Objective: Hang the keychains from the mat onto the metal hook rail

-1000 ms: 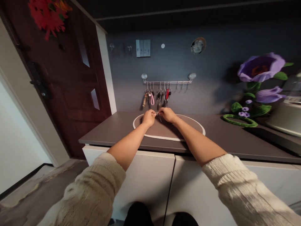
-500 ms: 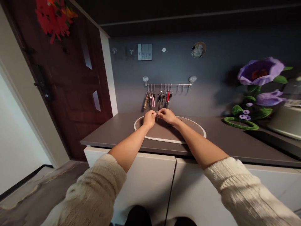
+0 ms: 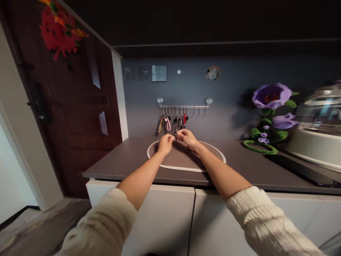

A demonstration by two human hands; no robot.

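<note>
Over the mat, my left hand [image 3: 165,144] and my right hand [image 3: 187,138] meet almost fingertip to fingertip, both in a pinch. A small metal key ring [image 3: 176,132] stands up at the right fingertips. Beneath it, a thin metal key [image 3: 175,138] shows at the left fingertips; the fingers partly cover it. A round brown mat [image 3: 170,166] with a white rim lies under both hands. Small dark and red items [image 3: 188,148], too hidden to name, lie on it behind my right wrist.
Behind my hands, a clear hook rail [image 3: 183,106] on the wall carries several key bunches, including one with a pink strap [image 3: 168,124]. Purple flowers [image 3: 271,97] and a domed appliance [image 3: 317,138] stand right. A dark red door [image 3: 82,121] is left.
The view has tilted upward and shifted slightly right. Both hands stay together above the mat, and the key ring now shows upright at the right fingertips.
</note>
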